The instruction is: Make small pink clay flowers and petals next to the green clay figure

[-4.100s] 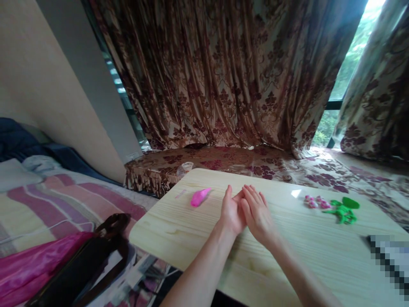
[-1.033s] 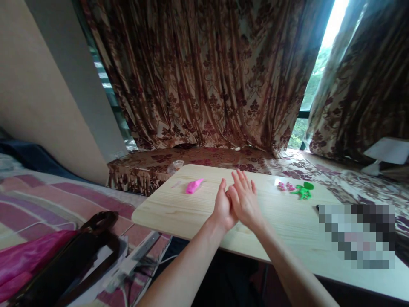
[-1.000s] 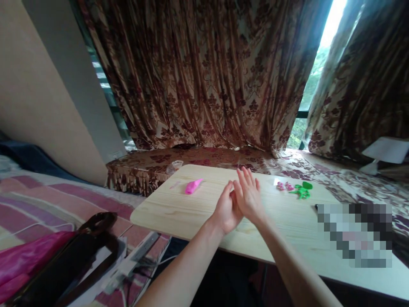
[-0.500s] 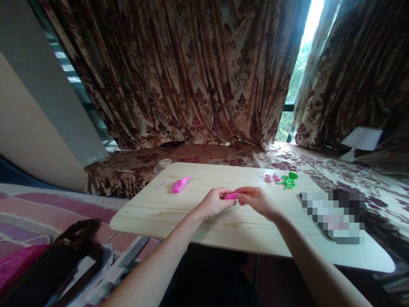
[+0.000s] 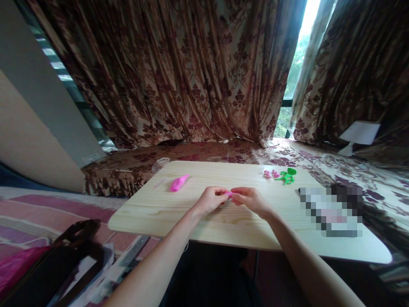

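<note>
Over the middle of the pale wooden table [image 5: 179, 217], my left hand [image 5: 212, 199] and my right hand [image 5: 248, 199] meet fingertip to fingertip. Between them they pinch a small bright pink piece [image 5: 229, 194] that looks like soft modelling clay; the fingers cover most of it. Both hands are closed on this piece. To the left on the table lies a larger pink lump [image 5: 179, 183] with a pointed end, perhaps in a bag. Thin pale strips [image 5: 159, 183] lie beside it.
Small pink-and-white pieces [image 5: 271, 174] and green shaped pieces [image 5: 287, 176] lie at the table's back right. A blurred-out flat object [image 5: 330, 211] rests on the right. A clear round container [image 5: 160, 164] stands behind the back left corner. A white lamp [image 5: 359, 133] is farther right.
The pink piece shows less between my fingers now, as the fingertips have closed in around it. My right hand has shifted slightly left, and the view has moved a little.
</note>
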Available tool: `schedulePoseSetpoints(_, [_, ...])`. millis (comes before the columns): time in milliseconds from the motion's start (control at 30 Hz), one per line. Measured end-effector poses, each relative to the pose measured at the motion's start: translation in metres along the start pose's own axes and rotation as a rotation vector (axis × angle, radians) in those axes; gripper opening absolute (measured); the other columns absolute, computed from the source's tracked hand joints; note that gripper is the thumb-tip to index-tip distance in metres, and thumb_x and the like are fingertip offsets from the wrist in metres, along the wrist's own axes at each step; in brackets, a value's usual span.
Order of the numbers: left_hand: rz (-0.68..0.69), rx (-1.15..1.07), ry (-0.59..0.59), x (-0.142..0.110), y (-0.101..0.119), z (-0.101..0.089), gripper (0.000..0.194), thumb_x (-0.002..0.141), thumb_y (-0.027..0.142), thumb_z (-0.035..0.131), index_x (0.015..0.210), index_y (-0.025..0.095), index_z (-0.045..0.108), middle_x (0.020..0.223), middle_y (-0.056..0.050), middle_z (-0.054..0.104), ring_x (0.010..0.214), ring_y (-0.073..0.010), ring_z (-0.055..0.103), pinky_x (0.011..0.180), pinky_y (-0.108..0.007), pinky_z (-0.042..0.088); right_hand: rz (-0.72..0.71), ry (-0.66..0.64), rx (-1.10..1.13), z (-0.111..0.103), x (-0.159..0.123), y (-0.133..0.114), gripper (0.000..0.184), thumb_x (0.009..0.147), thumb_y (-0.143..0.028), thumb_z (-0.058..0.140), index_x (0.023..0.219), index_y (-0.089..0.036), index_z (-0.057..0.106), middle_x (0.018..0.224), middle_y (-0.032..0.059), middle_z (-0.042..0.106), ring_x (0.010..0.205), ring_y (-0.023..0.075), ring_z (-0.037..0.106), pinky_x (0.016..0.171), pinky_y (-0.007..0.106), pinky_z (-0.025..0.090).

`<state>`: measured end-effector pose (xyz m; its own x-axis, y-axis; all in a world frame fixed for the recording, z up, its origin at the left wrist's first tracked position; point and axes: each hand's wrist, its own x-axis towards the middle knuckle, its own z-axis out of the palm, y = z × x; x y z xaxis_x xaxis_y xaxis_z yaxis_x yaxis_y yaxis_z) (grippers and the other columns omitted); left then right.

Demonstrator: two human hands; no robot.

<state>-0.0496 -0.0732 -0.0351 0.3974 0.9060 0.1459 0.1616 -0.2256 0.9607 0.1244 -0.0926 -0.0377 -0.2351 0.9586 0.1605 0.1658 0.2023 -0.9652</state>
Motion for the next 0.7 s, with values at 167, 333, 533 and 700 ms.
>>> schedulePoseSetpoints(167, [-0.009,0.030,0.005,-0.003,0.003,0.000,0.030,0.068,0.037,0.062,0.085,0.013,0.069,0.068,-0.004,0.065,0.057,-0.0111,0.053,0.055,-0.022,0.039,-0.026,-0.035,-0.062,-0.002,-0.004,-0.004,0.031,0.075,-0.040,0.058,0.082,-0.012,0.069,0.066,0.0025,0.063,0.060,0.0112,0.055,0.059,0.024,0.044])
schedulePoseSetpoints(333, [0.001,0.086,0.034,-0.005,0.010,0.001,0.028,0.067,0.037,0.062,0.077,0.012,0.071,0.060,-0.002,0.063,0.054,-0.0113,0.051,0.053,-0.022,0.037,-0.064,-0.018,-0.099,-0.001,-0.005,-0.004,0.028,0.076,-0.039,0.057,0.078,-0.013,0.069,0.062,0.0006,0.060,0.058,0.0100,0.052,0.056,0.021,0.040])
schedulePoseSetpoints(533, [0.041,0.134,0.132,-0.006,0.017,0.005,0.022,0.067,0.032,0.062,0.068,0.012,0.070,0.057,-0.001,0.062,0.057,-0.0129,0.052,0.055,-0.023,0.036,-0.079,0.063,-0.127,0.003,-0.002,0.001,0.030,0.076,-0.040,0.056,0.076,-0.013,0.069,0.060,0.0016,0.061,0.056,0.0109,0.053,0.053,0.022,0.040])
schedulePoseSetpoints(700, [0.055,0.098,0.115,-0.009,0.018,0.005,0.031,0.073,0.037,0.057,0.090,0.014,0.069,0.069,-0.002,0.066,0.062,-0.0133,0.055,0.060,-0.023,0.040,-0.093,0.151,-0.141,0.000,0.000,0.004,0.034,0.078,-0.042,0.053,0.086,-0.014,0.069,0.066,0.0035,0.065,0.059,0.0131,0.056,0.056,0.024,0.043])
